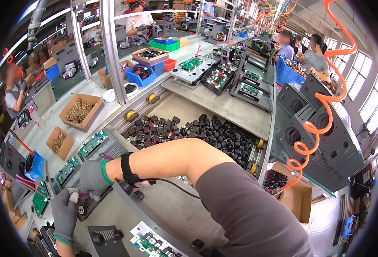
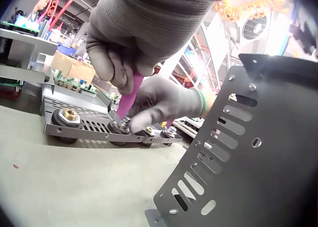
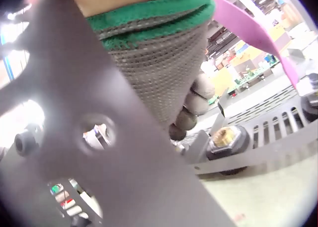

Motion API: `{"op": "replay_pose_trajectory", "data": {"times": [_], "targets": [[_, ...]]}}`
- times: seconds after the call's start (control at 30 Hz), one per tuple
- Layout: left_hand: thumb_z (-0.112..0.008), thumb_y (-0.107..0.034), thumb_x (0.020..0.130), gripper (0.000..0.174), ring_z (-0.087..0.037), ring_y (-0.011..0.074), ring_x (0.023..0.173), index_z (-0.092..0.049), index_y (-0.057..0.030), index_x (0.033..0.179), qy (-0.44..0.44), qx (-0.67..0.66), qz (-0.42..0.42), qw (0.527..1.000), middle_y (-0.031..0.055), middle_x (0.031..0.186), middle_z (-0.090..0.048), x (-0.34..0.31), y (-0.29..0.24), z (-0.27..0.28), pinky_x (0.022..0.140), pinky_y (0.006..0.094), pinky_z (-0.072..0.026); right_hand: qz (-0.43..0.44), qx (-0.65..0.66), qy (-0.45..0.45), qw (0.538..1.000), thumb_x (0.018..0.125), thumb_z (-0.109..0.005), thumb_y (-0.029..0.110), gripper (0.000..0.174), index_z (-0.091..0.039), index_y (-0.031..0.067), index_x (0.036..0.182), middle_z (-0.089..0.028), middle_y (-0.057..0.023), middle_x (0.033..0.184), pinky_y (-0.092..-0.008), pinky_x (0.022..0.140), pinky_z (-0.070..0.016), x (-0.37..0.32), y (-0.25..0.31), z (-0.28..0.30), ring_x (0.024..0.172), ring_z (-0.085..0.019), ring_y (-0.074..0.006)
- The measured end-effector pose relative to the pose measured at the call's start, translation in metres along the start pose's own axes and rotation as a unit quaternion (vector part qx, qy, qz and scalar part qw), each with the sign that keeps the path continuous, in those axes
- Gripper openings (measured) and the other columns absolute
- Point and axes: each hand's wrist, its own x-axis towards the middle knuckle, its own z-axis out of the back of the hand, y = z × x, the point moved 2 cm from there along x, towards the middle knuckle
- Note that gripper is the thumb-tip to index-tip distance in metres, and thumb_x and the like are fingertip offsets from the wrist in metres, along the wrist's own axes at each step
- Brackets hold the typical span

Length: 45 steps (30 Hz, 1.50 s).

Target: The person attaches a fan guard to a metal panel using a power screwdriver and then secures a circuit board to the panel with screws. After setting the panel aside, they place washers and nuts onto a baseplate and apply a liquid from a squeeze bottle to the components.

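Note:
My left hand (image 1: 64,216), gloved in grey, pinches a purple strip (image 2: 130,95) in the left wrist view. The strip runs down to a terminal on a slotted dark grey panel (image 2: 92,132). At that same terminal is my right hand (image 2: 166,100), its thumb and curled fingers around a silver terminal nut (image 2: 123,121), partly hidden by the thumb. Left along the panel sits a brass hex terminal (image 2: 68,118). In the right wrist view, a second purple strip (image 3: 263,40) meets a neighbouring panel's terminal, beside the right hand's curled fingers (image 3: 198,102).
A large slotted dark sheet (image 2: 268,152) stands close in front of both wrist cameras. Black connectors (image 1: 197,130) fill the conveyor area ahead. Boxes of small metal parts (image 1: 81,112) line the left bench. An orange coiled hose (image 1: 313,128) hangs at right; other people work farther back.

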Motion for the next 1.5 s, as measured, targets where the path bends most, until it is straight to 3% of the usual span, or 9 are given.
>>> {"op": "replay_pose_trajectory", "data": {"times": [0.27,0.53,0.67,0.77,0.87,0.9,1.33,1.43,1.5], "targets": [[-0.058,-0.007,0.091,0.013,-0.053,0.0064,0.062,-0.066,0.0033,0.092,-0.012,-0.048,0.024,0.998,0.0043,0.076,-0.063,-0.009,-0.015,0.003,0.055,0.0251,-0.0411,0.011,-0.005,-0.037,0.999,0.074,-0.075,0.042,0.031,-0.074,0.0136,0.087,-0.071,-0.0088,0.081,-0.0450,0.070,-0.0527,0.011,-0.003,-0.021,0.080,-0.069,-0.0324],[-0.059,-0.004,0.088,0.012,-0.059,0.0164,0.075,-0.064,0.0049,0.095,-0.031,-0.008,-0.013,0.999,0.0099,0.079,-0.064,-0.003,-0.015,0.005,0.073,0.0310,-0.0477,0.020,0.011,-0.011,1.000,0.078,-0.074,0.042,0.031,-0.075,0.0142,0.091,-0.073,-0.0080,0.085,-0.0445,0.071,-0.0529,0.009,-0.002,-0.010,0.081,-0.070,-0.0315],[-0.060,-0.005,0.088,0.010,-0.059,0.0158,0.071,-0.064,0.0043,0.091,-0.057,0.030,-0.056,0.996,0.0095,0.076,-0.064,-0.006,-0.012,0.008,0.068,0.0304,-0.0473,0.009,0.001,-0.011,1.000,0.078,-0.073,0.044,0.031,-0.075,0.0146,0.090,-0.072,-0.0077,0.084,-0.0450,0.071,-0.0528,0.010,-0.002,-0.011,0.081,-0.070,-0.0320],[-0.064,-0.009,0.086,0.010,-0.060,0.0259,0.060,-0.067,0.0007,0.086,-0.007,0.025,0.079,0.997,0.0160,0.067,-0.062,-0.002,-0.011,0.018,0.059,0.0353,-0.0448,0.015,0.022,-0.031,0.999,0.077,-0.072,0.038,0.026,-0.075,0.0151,0.088,-0.071,-0.0080,0.082,-0.0452,0.071,-0.0527,0.009,-0.003,-0.017,0.080,-0.070,-0.0320],[-0.064,-0.011,0.086,0.011,-0.059,0.0273,0.056,-0.067,0.0003,0.086,-0.060,0.100,-0.071,0.991,0.0167,0.064,-0.060,-0.008,-0.027,0.008,0.057,0.0362,-0.0441,0.027,0.024,-0.073,0.997,0.075,-0.070,0.032,0.022,-0.076,0.0144,0.087,-0.071,-0.0084,0.081,-0.0452,0.069,-0.0527,0.007,-0.001,-0.013,0.079,-0.069,-0.0321],[-0.065,-0.011,0.086,0.011,-0.061,0.0277,0.058,-0.067,0.0000,0.086,-0.007,0.100,-0.011,0.995,0.0173,0.066,-0.061,-0.010,-0.040,0.009,0.057,0.0367,-0.0447,0.016,0.007,-0.041,0.999,0.073,-0.069,0.029,0.021,-0.076,0.0139,0.086,-0.071,-0.0087,0.080,-0.0453,0.068,-0.0527,0.008,0.000,-0.012,0.079,-0.070,-0.0321],[-0.064,-0.009,0.088,0.012,-0.065,0.0243,0.066,-0.067,0.0019,0.092,-0.031,0.062,-0.056,0.996,0.0168,0.074,-0.066,-0.004,-0.018,0.005,0.064,0.0338,-0.0486,-0.014,-0.006,-0.022,1.000,0.077,-0.071,0.039,0.028,-0.076,0.0135,0.088,-0.072,-0.0094,0.081,-0.0445,0.068,-0.0532,0.001,0.001,0.001,0.079,-0.070,-0.0324],[-0.062,-0.004,0.088,0.012,-0.056,0.0120,0.065,-0.067,0.0028,0.096,-0.030,0.018,-0.021,0.999,0.0070,0.075,-0.063,0.000,-0.008,0.009,0.062,0.0293,-0.0452,-0.021,-0.014,-0.058,0.998,0.077,-0.071,0.041,0.028,-0.076,0.0148,0.087,-0.072,-0.0089,0.081,-0.0444,0.068,-0.0529,0.003,0.001,-0.003,0.079,-0.070,-0.0321],[-0.062,-0.007,0.088,0.013,-0.061,0.0181,0.068,-0.067,0.0023,0.096,-0.035,0.029,-0.032,0.998,0.0118,0.077,-0.065,0.002,-0.015,0.009,0.066,0.0310,-0.0473,-0.005,-0.007,-0.047,0.999,0.077,-0.071,0.042,0.029,-0.076,0.0149,0.088,-0.072,-0.0087,0.081,-0.0446,0.067,-0.0529,0.010,-0.007,-0.018,0.079,-0.070,-0.0321]]}}
